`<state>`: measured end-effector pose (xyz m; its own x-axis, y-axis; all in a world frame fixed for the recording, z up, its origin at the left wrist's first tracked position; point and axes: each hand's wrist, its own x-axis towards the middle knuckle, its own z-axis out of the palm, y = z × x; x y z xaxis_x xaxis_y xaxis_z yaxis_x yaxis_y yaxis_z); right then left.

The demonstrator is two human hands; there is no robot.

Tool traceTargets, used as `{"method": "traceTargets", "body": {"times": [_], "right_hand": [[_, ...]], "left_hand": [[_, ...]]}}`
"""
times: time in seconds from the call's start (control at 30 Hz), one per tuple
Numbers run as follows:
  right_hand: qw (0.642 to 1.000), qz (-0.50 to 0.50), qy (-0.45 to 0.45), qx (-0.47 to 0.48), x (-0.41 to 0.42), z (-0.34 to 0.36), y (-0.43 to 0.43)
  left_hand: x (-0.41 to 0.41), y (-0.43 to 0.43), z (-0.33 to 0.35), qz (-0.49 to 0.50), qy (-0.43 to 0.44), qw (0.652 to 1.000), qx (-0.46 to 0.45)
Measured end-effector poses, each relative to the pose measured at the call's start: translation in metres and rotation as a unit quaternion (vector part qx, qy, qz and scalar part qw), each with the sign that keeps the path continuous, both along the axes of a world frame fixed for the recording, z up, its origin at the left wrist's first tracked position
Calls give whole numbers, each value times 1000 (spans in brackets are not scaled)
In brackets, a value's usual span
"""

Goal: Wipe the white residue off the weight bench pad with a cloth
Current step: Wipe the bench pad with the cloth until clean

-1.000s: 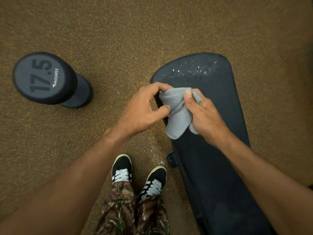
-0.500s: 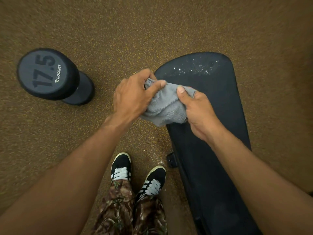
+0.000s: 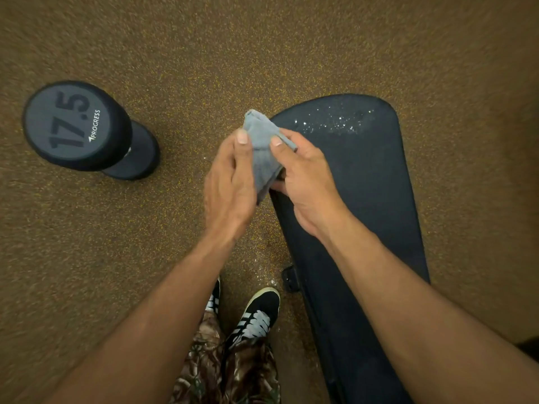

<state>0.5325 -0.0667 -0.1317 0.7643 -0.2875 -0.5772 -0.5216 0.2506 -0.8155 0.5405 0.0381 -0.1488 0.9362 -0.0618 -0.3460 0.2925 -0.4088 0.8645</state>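
A black weight bench pad [image 3: 367, 199] runs from the lower middle up to the right of centre. White residue [image 3: 335, 121] speckles its far end. A grey cloth [image 3: 262, 147] is folded narrow and held in the air over the pad's left edge, below and left of the residue. My left hand [image 3: 227, 185] pinches the cloth from the left with the thumb on top. My right hand [image 3: 303, 176] grips it from the right, thumb pressed on the fold. The cloth's lower part is hidden between my palms.
A black dumbbell [image 3: 84, 126] marked 17.5 stands on end on the speckled brown rubber floor [image 3: 175, 53] at the left. My two black shoes with white laces [image 3: 253, 316] stand beside the bench's left side. A small black bench fitting [image 3: 290, 279] sticks out there.
The cloth has been folded from a loose spread bundle into a narrow upright strip. My hands have closed together around it, palms facing each other.
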Motion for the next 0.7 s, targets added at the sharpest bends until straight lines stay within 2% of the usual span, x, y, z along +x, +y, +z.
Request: {"method": "traceTargets", "body": {"times": [0.07,0.13,0.2,0.27,0.33,0.4,0.47,0.57,0.7], "right_hand": [[998,12,-15,-53,-4,-1,-6],[974,47,-10,-222,-14,-5,-19],[909,81,-15,-408,-31,-10,-33],[853,104,-30,-511,-45,-14,-45],[811,122,-53,-569,-55,-23,-56],[780,136,-72,-606,-62,-30,-64],[768,138,-74,-621,-65,-34,-69],[762,130,-60,-631,-66,-39,-71],[727,108,-23,-678,-67,-46,-81]], "left_hand": [[0,-7,-8,-45,-16,998,-28],[4,-15,-20,-80,-31,996,-9],[6,-24,-32,-114,-44,992,16],[7,-31,-38,-120,-68,989,54],[8,-36,-39,-127,-93,984,81],[11,-41,-39,-156,-74,978,113],[13,-45,-41,-176,-53,972,144],[14,-49,-41,-181,-76,963,183],[14,-50,-39,-189,-96,952,222]]}}
